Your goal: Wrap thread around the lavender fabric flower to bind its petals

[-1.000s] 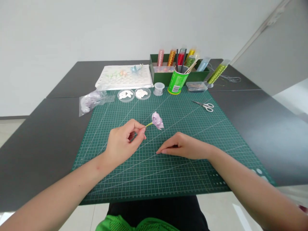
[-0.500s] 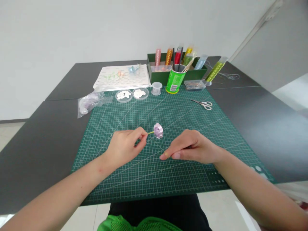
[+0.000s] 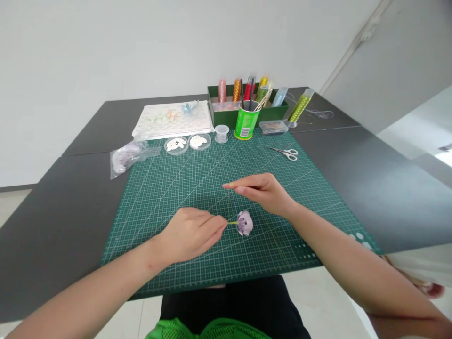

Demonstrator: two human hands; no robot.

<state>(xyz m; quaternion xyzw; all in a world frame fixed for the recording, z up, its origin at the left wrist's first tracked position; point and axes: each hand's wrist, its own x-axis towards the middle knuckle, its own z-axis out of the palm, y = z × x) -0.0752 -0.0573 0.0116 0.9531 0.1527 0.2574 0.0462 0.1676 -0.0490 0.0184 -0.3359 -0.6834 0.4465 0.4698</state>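
A pale lilac artificial flower (image 3: 245,223) points to the right on a short yellow-green stem (image 3: 232,222). My left hand (image 3: 196,233) is closed, pinching that stem between thumb and fingertips just above the mat. Farther from me and slightly right, my right hand (image 3: 263,190) is closed too, its index finger stretched left and the thumb pressed below. A yellowish trace at its fingertips looks like fine thread, very faint against the mat. The fingers curled under each palm are hidden.
The green cutting mat (image 3: 212,169) carries scissors (image 3: 287,153), two dishes of white pieces (image 3: 176,145), a small clear jar (image 3: 221,133) and a green can (image 3: 246,123). Behind stands a dark green box (image 3: 229,117) with thread spools. A plastic bag (image 3: 125,157) lies left, beside white sheets (image 3: 173,122).
My left hand has come nearer to me and a little right with the flower, which has turned on its stem. My right hand has moved away from me, to the flower's far side.
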